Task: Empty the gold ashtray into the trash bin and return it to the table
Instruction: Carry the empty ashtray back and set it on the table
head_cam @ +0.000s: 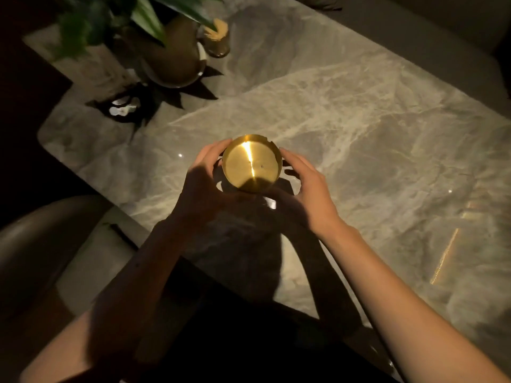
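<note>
The round gold ashtray (pixel 251 163) is held between both hands just above the grey marble table (pixel 373 139), near its front edge. Its inside is bare and shiny, with notches on the far rim. My left hand (pixel 203 186) cups its left side, fingers curled around the rim. My right hand (pixel 305 189) grips its right side and underside. A shadow falls on the table under the ashtray. No trash bin is in view.
At the back left of the table stand a gold vase with a green plant (pixel 171 56), a small glass jar (pixel 217 40) and a dark star-shaped holder (pixel 124 106). A rounded chair (pixel 41 244) sits at the lower left, another seat (pixel 456 26) at the top right.
</note>
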`<state>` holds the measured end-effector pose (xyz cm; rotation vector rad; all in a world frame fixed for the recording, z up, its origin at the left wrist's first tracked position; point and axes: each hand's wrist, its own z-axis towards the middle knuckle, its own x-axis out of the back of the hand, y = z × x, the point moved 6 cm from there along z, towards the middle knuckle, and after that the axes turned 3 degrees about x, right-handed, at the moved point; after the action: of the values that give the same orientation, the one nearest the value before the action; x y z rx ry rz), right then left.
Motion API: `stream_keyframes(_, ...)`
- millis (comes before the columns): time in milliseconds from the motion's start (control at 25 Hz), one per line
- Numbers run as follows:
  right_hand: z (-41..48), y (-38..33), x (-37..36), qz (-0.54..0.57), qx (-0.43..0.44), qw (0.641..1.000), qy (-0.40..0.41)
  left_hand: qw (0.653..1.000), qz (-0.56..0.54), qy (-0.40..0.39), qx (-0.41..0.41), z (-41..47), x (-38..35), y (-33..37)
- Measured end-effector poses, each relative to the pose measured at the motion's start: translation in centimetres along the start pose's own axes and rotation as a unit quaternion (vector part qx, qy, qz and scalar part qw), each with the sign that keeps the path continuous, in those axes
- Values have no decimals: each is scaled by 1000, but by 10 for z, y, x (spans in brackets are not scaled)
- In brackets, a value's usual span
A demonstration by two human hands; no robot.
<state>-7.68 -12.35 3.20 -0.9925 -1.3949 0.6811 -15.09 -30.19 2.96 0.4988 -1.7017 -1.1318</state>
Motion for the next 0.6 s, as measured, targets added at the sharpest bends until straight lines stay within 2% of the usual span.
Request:
stream_keyframes(160,38,-37,-60,-18,33,999,-25,999,7,34,-1,2,64,-42)
stream_keyframes(320,65,-61,-118,-19,47,996,-72,997,-8,75,34,-6,114,-85)
stream_keyframes(600,99,-68,-190,-30,41,992,-114,991,-3,100,90,-8,157,-155)
